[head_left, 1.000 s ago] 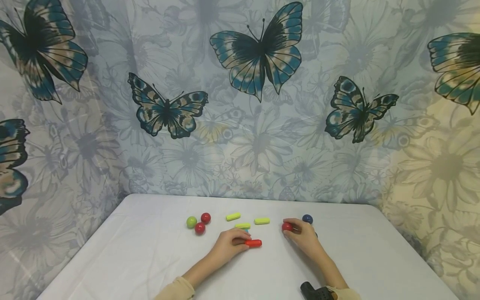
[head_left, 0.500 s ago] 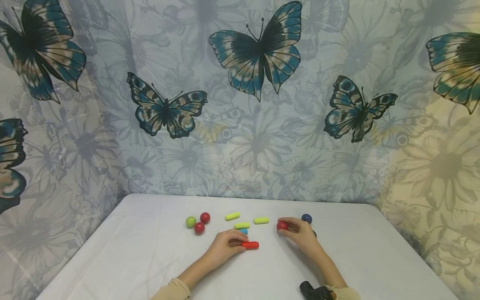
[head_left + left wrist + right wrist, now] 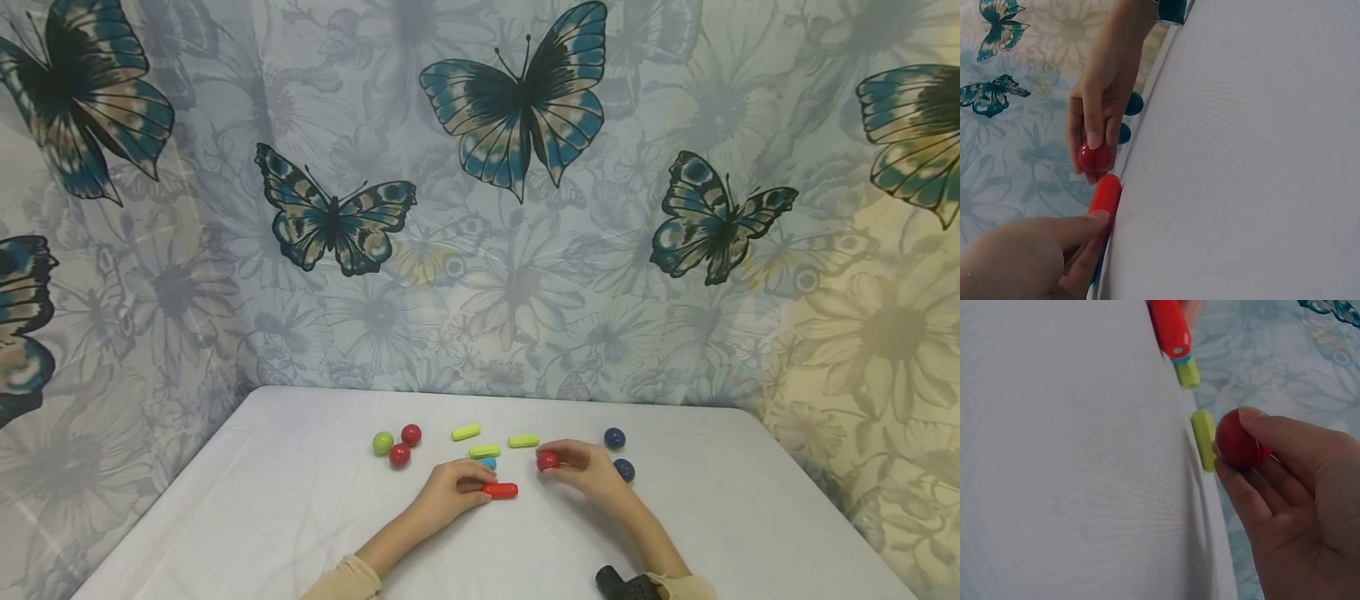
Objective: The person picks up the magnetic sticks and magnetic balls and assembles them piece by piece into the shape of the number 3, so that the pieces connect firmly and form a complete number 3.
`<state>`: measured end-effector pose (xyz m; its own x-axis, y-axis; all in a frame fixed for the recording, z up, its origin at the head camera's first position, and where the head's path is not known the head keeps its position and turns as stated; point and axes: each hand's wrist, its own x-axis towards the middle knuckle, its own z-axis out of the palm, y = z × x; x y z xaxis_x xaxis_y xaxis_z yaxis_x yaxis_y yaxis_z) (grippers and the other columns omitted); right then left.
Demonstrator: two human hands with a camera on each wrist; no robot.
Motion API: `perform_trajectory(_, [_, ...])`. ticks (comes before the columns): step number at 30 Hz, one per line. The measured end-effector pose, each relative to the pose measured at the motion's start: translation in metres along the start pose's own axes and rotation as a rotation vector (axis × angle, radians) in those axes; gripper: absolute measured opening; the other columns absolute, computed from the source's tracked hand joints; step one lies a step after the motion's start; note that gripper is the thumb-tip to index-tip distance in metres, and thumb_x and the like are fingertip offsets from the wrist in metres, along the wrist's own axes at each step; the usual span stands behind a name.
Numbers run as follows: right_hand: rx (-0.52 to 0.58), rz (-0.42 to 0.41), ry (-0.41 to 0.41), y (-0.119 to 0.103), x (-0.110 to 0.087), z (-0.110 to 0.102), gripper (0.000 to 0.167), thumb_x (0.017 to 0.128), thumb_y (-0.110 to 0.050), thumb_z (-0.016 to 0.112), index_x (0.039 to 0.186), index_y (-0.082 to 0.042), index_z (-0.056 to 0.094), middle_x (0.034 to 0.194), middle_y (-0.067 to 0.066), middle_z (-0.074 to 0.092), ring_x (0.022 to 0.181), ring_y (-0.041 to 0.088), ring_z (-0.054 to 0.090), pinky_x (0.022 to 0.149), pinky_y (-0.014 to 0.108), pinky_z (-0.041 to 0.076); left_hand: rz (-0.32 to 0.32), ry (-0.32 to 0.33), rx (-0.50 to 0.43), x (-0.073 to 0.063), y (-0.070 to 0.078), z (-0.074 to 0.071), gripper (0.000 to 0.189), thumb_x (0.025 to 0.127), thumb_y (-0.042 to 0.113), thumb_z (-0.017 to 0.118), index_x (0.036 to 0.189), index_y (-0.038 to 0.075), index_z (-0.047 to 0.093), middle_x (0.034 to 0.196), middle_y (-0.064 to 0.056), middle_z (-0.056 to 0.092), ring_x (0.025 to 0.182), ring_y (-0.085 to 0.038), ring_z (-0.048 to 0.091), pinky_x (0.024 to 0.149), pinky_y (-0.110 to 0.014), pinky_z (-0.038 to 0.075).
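Observation:
My left hand (image 3: 453, 490) pinches a red stick-shaped piece (image 3: 501, 491) between thumb and fingers, low over the table; its rounded end (image 3: 1108, 190) points away from the hand in the left wrist view. To the right, my right hand (image 3: 592, 471) holds a red ball (image 3: 547, 460) by thumb and fingertips. A thin seam line runs round that ball (image 3: 1238, 440) in the right wrist view. Just behind the left fingers lies a blue piece (image 3: 487, 462), partly hidden. Yellow-green sticks (image 3: 523, 441) lie between and beyond the hands.
On the white table (image 3: 225, 517), a green ball (image 3: 382, 443) and two red balls (image 3: 400, 456) sit together at the left. Two dark blue balls (image 3: 615, 437) rest right of the right hand. A butterfly-patterned cloth (image 3: 517, 292) hangs behind the table.
My right hand has moved left with the red ball, uncovering the second dark blue ball. My left hand has shifted slightly left and nearer with the red stick, showing more of the blue piece.

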<state>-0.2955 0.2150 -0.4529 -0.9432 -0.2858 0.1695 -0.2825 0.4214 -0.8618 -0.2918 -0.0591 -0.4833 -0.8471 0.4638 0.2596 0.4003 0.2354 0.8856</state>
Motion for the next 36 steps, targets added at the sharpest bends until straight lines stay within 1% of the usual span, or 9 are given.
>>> perform_trajectory(4, [0.013,-0.027,-0.041,0.001,0.001,0.002,0.039,0.085,-0.019,0.075,0.121,-0.007,0.066,0.126,0.017,0.066,0.120,0.036,0.061,0.095,0.030,0.055,-0.011,0.000,0.005,0.000,0.001,-0.001,0.022,0.083,0.004,0.074,0.105,0.005,0.074,0.115,-0.009,0.069,0.114,-0.025,0.065,0.090,-0.019,0.055])
perform_trajectory(7, [0.036,-0.064,-0.081,0.002,0.001,0.003,0.040,0.086,-0.017,0.073,0.122,-0.003,0.065,0.125,0.019,0.066,0.118,0.032,0.063,0.093,0.024,0.055,-0.018,0.004,0.003,0.000,0.001,-0.001,0.022,0.083,0.005,0.075,0.105,0.007,0.074,0.115,-0.008,0.070,0.115,-0.025,0.064,0.090,-0.019,0.055])
perform_trajectory(12, [0.087,-0.084,-0.141,0.003,0.001,0.005,0.041,0.087,-0.015,0.072,0.124,0.000,0.063,0.126,0.022,0.065,0.114,0.016,0.066,0.091,0.018,0.053,-0.019,0.004,-0.004,0.001,0.000,-0.001,0.023,0.082,0.005,0.075,0.105,0.008,0.074,0.115,-0.007,0.070,0.115,-0.025,0.063,0.091,-0.020,0.055])
perform_trajectory(14, [0.096,-0.088,-0.158,0.003,0.002,0.006,0.040,0.087,-0.015,0.072,0.124,-0.002,0.063,0.126,0.021,0.065,0.113,0.008,0.065,0.093,0.016,0.052,-0.017,0.004,0.000,0.001,-0.001,-0.001,0.023,0.083,0.005,0.075,0.105,0.008,0.074,0.115,-0.007,0.070,0.116,-0.026,0.063,0.091,-0.020,0.055])
perform_trajectory(17, [0.088,-0.105,-0.182,0.002,0.002,0.007,0.040,0.086,-0.015,0.072,0.124,-0.003,0.064,0.126,0.019,0.066,0.112,0.001,0.064,0.094,0.014,0.050,-0.014,-0.001,-0.006,0.001,-0.002,-0.001,0.023,0.083,0.005,0.075,0.106,0.007,0.074,0.117,-0.008,0.069,0.117,-0.027,0.063,0.091,-0.020,0.055])
perform_trajectory(20, [0.080,-0.119,-0.206,0.002,0.003,0.008,0.040,0.086,-0.015,0.072,0.124,-0.003,0.064,0.126,0.019,0.066,0.112,0.001,0.064,0.095,0.014,0.050,-0.008,-0.004,-0.013,0.001,-0.004,-0.001,0.023,0.083,0.004,0.074,0.106,0.006,0.073,0.118,-0.010,0.069,0.118,-0.028,0.063,0.091,-0.020,0.055])
perform_trajectory(27, [0.071,-0.130,-0.241,0.002,0.002,0.010,0.040,0.087,-0.016,0.072,0.124,-0.002,0.064,0.126,0.019,0.066,0.115,0.007,0.064,0.096,0.014,0.049,0.001,-0.006,-0.006,0.001,-0.004,-0.001,0.023,0.083,0.003,0.074,0.106,0.004,0.073,0.118,-0.011,0.069,0.117,-0.027,0.063,0.090,-0.017,0.054])
perform_trajectory(33, [0.093,-0.110,-0.266,0.002,0.003,0.012,0.040,0.086,-0.015,0.073,0.123,-0.004,0.065,0.126,0.018,0.066,0.113,0.000,0.063,0.094,0.012,0.048,-0.006,-0.005,-0.001,0.001,-0.003,-0.002,0.022,0.084,0.004,0.073,0.106,0.004,0.073,0.116,-0.011,0.069,0.117,-0.028,0.063,0.091,-0.018,0.054])
perform_trajectory(36, [0.099,-0.101,-0.273,0.002,0.003,0.012,0.040,0.086,-0.015,0.073,0.123,-0.004,0.065,0.126,0.017,0.066,0.112,-0.001,0.063,0.093,0.011,0.048,-0.009,-0.006,0.000,0.001,-0.003,-0.003,0.022,0.084,0.005,0.073,0.106,0.004,0.073,0.117,-0.010,0.069,0.118,-0.029,0.062,0.091,-0.018,0.054])
